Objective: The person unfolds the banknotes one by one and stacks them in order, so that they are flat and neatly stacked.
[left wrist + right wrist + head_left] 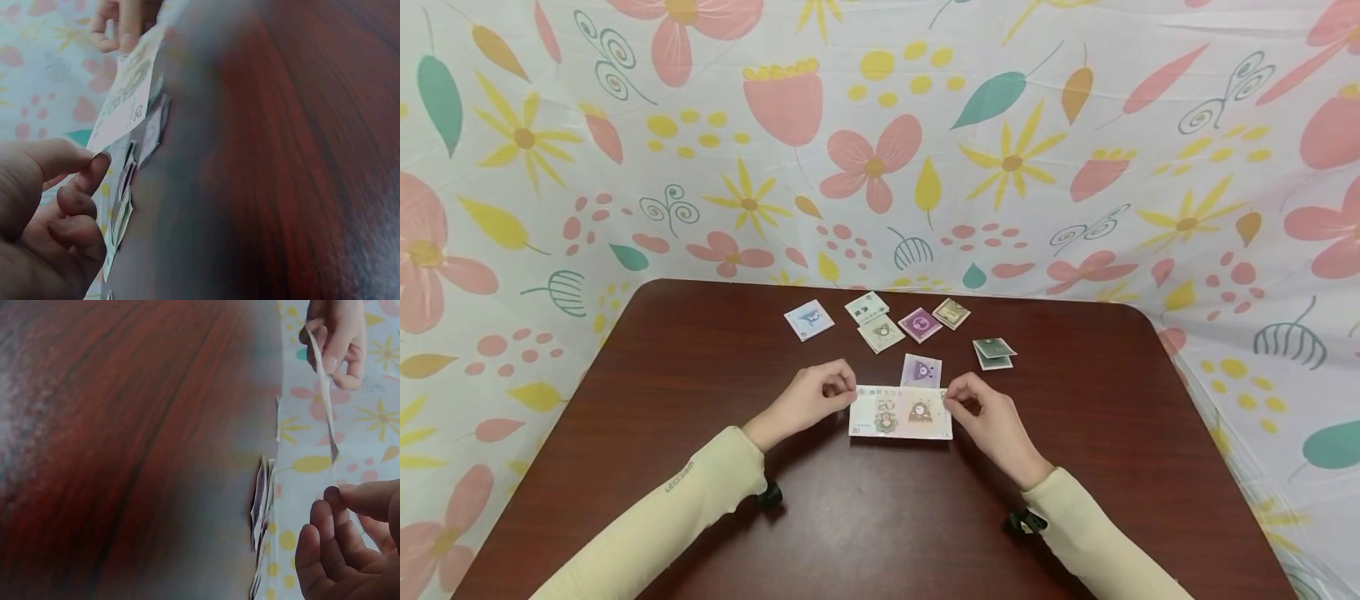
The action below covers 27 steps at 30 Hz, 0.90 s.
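A pale banknote (901, 413) marked 20 is stretched flat between both hands, above the table. My left hand (815, 394) pinches its upper left corner between thumb and forefinger. The opposite upper corner is pinched by my right hand (992, 421). Just behind the note lies a folded purple note (921, 370), its lower part covered in the head view. In the left wrist view the banknote (128, 100) runs from the near thumb to the other hand. Seen nearly edge-on, the same banknote (324, 381) shows in the right wrist view.
Farther back on the dark wooden table (700, 375) lie a folded blue note (809, 320), two overlapping greenish notes (881, 332), a magenta note (920, 324) and a brownish note (951, 313). A dark green folded note (993, 353) sits to the right. Flower-printed cloth (872, 167) hangs behind.
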Motion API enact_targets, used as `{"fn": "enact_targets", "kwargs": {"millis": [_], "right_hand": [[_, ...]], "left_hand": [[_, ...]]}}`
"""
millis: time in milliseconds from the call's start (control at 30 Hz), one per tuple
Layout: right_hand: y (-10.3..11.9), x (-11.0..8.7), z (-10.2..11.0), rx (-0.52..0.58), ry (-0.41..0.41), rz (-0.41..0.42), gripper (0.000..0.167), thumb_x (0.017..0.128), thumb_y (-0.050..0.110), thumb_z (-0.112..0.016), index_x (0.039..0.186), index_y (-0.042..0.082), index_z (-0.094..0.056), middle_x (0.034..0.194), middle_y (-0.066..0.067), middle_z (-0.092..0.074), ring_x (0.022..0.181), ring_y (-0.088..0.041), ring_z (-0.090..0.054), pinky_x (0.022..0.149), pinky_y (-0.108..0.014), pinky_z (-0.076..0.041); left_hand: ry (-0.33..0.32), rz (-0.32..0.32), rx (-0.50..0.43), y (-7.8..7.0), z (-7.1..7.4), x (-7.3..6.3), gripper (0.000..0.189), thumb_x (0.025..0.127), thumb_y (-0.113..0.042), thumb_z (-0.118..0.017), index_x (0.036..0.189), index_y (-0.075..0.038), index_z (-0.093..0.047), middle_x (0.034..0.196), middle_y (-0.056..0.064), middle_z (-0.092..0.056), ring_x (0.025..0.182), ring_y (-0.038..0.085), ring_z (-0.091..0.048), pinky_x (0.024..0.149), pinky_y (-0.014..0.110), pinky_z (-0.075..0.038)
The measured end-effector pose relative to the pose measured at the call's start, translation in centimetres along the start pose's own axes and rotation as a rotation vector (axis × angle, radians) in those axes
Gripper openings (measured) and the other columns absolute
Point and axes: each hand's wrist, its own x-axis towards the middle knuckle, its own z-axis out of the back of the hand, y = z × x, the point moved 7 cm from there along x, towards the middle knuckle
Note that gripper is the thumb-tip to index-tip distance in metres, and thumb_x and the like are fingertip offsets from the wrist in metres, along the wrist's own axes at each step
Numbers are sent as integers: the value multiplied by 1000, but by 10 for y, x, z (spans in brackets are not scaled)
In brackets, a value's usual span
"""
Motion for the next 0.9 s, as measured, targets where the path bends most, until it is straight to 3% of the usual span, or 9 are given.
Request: {"fn": "enact_targets", "kwargs": {"millis": [233, 400, 700, 900], "right_hand": [[0, -4, -12, -73, 113, 19, 15, 90, 0, -78, 100, 10, -74, 87, 2, -73, 80, -12, -66, 75, -34, -55], [-3, -7, -23, -110, 213, 6, 18, 89, -2, -76, 104, 7, -72, 86, 3, -70, 79, -11, -65, 73, -29, -54], [-2, -6, -33, -128, 270, 43, 22, 86, -6, -75, 106, 1, -71, 87, -3, -64, 80, -15, -61, 71, -29, -52], [-1, -5, -34, -152, 273, 45, 24, 86, -5, -77, 108, 1, -71, 86, -2, -61, 80, -15, -60, 72, -29, -52]], "left_hand": [[44, 13, 130, 2, -10, -6, 10, 90, -6, -78, 98, -10, -74, 87, -1, -73, 70, 4, -58, 68, 24, -51], [69, 40, 179, 4, -19, -9, 17, 86, -8, -84, 100, -8, -73, 87, 0, -71, 74, 12, -59, 69, 23, -49], [63, 7, 317, 3, -27, -12, 21, 86, -5, -84, 102, -4, -71, 90, 3, -68, 85, 20, -65, 78, 30, -53], [51, -17, 344, 4, -28, -14, 20, 87, -6, -84, 103, -5, -72, 91, 3, -67, 86, 20, -66, 79, 31, -54]]}}
